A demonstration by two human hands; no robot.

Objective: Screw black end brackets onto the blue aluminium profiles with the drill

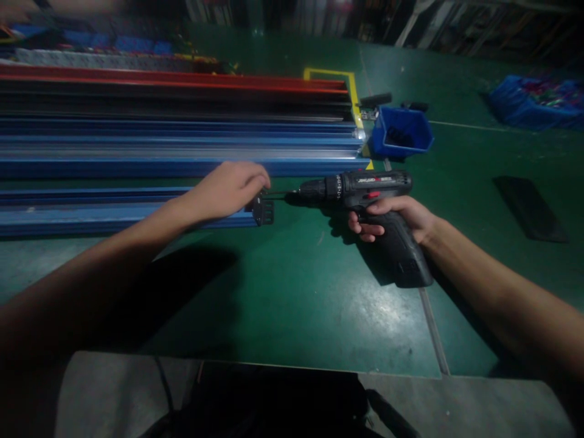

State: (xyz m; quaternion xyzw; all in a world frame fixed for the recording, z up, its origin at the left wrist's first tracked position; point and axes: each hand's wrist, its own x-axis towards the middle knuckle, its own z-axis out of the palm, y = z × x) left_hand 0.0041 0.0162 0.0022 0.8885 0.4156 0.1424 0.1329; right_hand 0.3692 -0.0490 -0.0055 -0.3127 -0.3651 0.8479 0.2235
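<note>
The right hand (396, 213) is gripping the drill (335, 188); the left hand (232, 185) is curling by the cap (260, 210), hold unclear. A bin (381, 134) is sitting at drill's one o'clock, rails (182, 167) at ten.

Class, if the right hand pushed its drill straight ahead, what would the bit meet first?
Probably the black end piece by the left hand; the drill bit may be touching it now, depth being unclear.
</note>
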